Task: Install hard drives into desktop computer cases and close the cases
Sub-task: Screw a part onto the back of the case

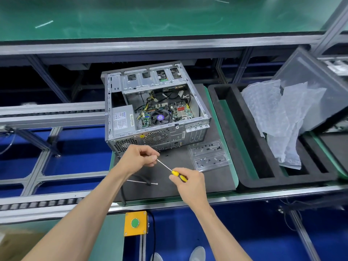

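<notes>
1. While the desktop case [156, 108] lies on its side on the dark mat [169, 185] of the tabletop, side panel off and interior exposed, both hands work just in front of its rear face; no hard drive can be made out with certainty, and the drive cage at the far end of the case shows no drive clearly seated.
2. Right hand [188, 182]: grip clenched on the yellow handle of a screwdriver [170, 169]; shaft angled up and left toward the other hand.
3. Left hand [142, 157]: fingertips pinched at the tip of the shaft; judged to be seating a screw on the bit, though any screw is too small to confirm.
4. Clear parts tray [209, 155]: just right of the hands, touching the mat, holding small dark fasteners; one loose dark speck lies on the mat near the case.
5. Advice for the step in hand: keep the screw square on the bit before lifting away; hold the shaft level in transit so that the screw does not drop into the case; start the thread by light turns; tighten only once it runs true.
6. Judgement on progress: early; case not yet closed.
</notes>
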The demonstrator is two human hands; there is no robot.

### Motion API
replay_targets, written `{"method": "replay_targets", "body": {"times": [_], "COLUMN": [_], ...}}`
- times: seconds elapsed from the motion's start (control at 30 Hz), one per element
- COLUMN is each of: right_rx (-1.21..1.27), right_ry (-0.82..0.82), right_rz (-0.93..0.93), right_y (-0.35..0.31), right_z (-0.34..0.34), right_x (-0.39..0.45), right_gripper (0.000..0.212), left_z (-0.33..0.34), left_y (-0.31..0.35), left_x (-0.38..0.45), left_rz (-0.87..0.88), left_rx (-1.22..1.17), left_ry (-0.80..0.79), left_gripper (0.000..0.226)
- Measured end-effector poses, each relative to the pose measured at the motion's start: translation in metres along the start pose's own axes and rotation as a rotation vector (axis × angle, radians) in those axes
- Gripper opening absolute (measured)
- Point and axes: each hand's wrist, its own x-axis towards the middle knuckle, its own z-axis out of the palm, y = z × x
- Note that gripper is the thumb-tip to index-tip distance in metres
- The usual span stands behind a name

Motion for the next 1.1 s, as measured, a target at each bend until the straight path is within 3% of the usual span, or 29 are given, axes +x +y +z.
{"method": "replay_targets", "body": {"times": [0.1, 0.2, 0.3, 0.37, 0.43, 0.5, 0.6, 0.83, 1.1], "right_rx": [0.063, 0.141, 0.165, 0.152, 0.127, 0.096, 0.044, 0.044, 0.053], "right_ry": [-0.018, 0.012, 0.063, 0.082, 0.088, 0.091, 0.103, 0.066, 0.053], "right_rz": [-0.028, 0.005, 0.055, 0.099, 0.133, 0.147, 0.112, 0.107, 0.119], "right_y": [-0.002, -0.002, -0.003, -0.005, -0.006, -0.009, -0.012, -0.015, -0.018], "right_z": [0.003, 0.002, 0.003, 0.007, 0.015, 0.023, 0.036, 0.054, 0.066], "right_x": [-0.003, -0.004, -0.001, 0.002, 0.005, 0.005, 0.006, 0.008, 0.007], "right_gripper": [0.005, 0.009, 0.011, 0.010, 0.009, 0.011, 0.013, 0.011, 0.010], "left_z": [0.005, 0.001, -0.021, -0.033, -0.032, -0.025, -0.015, -0.006, -0.003], "left_y": [0.010, 0.026, 0.059, 0.085, 0.107, 0.117, 0.116, 0.099, 0.091], "left_x": [-0.005, -0.006, 0.005, 0.027, 0.055, 0.079, 0.096, 0.108, 0.113], "left_rz": [0.000, 0.042, 0.275, 0.416, 0.325, 0.054, -0.299, -0.379, -0.341], "left_rx": [-0.080, 0.085, 0.247, 0.484, 0.789, 0.981, 0.861, 0.913, 0.895], "left_ry": [0.046, 0.097, 0.315, 0.290, 0.071, -0.168, -0.383, -0.435, -0.458], "left_gripper": [0.017, 0.014, 0.006, 0.016, 0.042, 0.073, 0.112, 0.102, 0.093]}}
